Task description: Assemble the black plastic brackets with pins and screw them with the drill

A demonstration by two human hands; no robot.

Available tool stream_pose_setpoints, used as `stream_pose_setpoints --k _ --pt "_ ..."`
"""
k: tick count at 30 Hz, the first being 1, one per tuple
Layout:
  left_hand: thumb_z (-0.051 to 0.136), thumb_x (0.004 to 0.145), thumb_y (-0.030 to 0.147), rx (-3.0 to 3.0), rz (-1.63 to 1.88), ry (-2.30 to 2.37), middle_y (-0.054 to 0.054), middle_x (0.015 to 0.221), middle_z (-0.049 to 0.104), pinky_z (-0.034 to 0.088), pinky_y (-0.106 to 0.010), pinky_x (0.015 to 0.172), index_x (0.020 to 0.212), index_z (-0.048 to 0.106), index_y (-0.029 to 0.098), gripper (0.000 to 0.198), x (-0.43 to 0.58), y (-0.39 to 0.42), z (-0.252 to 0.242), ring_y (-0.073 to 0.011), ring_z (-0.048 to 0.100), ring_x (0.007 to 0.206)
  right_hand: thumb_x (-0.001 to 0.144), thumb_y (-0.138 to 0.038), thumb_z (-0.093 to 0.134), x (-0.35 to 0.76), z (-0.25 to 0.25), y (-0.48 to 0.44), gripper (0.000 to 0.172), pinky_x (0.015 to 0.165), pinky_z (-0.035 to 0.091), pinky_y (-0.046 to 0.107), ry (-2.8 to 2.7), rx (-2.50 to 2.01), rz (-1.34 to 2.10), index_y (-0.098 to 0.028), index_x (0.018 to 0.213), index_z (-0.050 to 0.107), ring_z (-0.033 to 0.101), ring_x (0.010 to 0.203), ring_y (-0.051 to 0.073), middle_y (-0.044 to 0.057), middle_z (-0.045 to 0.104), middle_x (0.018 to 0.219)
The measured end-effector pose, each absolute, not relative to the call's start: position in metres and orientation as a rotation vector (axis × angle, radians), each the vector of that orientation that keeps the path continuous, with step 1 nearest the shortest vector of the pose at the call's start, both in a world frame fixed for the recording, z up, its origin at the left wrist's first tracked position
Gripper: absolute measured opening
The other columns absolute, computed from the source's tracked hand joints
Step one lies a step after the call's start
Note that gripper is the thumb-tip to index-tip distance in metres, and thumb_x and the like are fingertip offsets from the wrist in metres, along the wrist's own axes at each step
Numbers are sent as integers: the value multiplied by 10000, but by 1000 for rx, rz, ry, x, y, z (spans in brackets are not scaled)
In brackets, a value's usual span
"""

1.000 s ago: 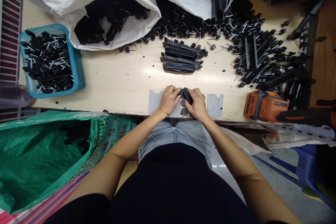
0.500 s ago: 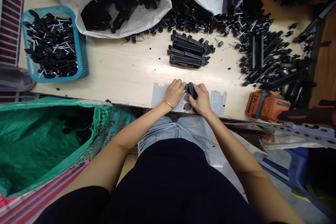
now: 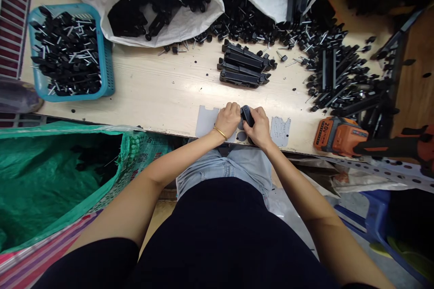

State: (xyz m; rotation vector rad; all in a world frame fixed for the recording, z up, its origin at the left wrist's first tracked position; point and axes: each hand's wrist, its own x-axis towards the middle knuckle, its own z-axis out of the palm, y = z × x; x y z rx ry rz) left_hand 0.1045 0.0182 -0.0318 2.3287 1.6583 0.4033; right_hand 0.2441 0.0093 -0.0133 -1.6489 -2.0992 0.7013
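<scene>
My right hand (image 3: pixel 258 127) is wrapped round a long black plastic part (image 3: pixel 248 115), whose rounded end with a small hole points away from me. Close to its left side, my left hand (image 3: pixel 228 118) has its fingers pressed together; what is between them is hidden. A grey plate (image 3: pixel 205 121) lies partly under my left hand, and a round dark hole or disc (image 3: pixel 241 136) shows between the hands. Beyond them several folded black plastic assemblies (image 3: pixel 244 67) lie side by side on the wooden bench (image 3: pixel 152 95).
A blue basket (image 3: pixel 109 70) holds black knobs with metal pins. White sacks (image 3: pixel 200 27) of black parts stand at the back. Loose screws and bars (image 3: pixel 334 70) are heaped right, behind an orange power tool (image 3: pixel 349 137). A green sack (image 3: pixel 61 189) hangs open at left.
My left hand has shifted slightly right and its fingers have curled in more. My right hand keeps its hold on the black part. The view has moved a little.
</scene>
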Motion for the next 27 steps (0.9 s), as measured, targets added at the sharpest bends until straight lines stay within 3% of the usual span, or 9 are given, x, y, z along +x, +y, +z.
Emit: stream_pose_setpoints --k 7,13,19,23,27 --pt "438 947 187 2278 410 1738 -131 905 602 460 -346 697 993 574 104 167 107 13 -32 -261 561 892 743 -190 499 244 -13 9 416 756 484 367 -2099 -1645 717 -149 1149 578 527 849 239 88 515 915" --pt "503 934 282 2386 381 1508 -108 948 610 463 -316 742 1074 588 119 231 87 22 -31 -241 557 946 752 -203 513 243 -14 7 428 757 490 372 -2067 -1682 725 -169 1174 571 538 873 247 86 515 932" --pt "469 944 273 2304 621 1397 -91 954 582 458 -356 838 1286 501 128 373 76 13 -40 -222 536 911 757 -200 507 240 -13 4 443 753 496 373 -2039 -1715 723 -183 1196 568 543 886 250 86 516 952" --pt "430 965 313 2133 805 1608 -81 885 572 457 -362 817 1227 553 133 341 87 1 -48 -218 528 867 754 -199 511 242 -13 6 439 760 490 372 -2035 -1705 736 -175 1188 570 537 877 245 82 513 939" --pt "370 981 306 2207 761 1608 -86 862 570 462 -360 802 1199 561 108 351 92 3 -48 -218 529 846 756 -203 505 243 -12 8 418 763 484 372 -2046 -1695 777 -160 1165 580 534 871 242 86 510 934"
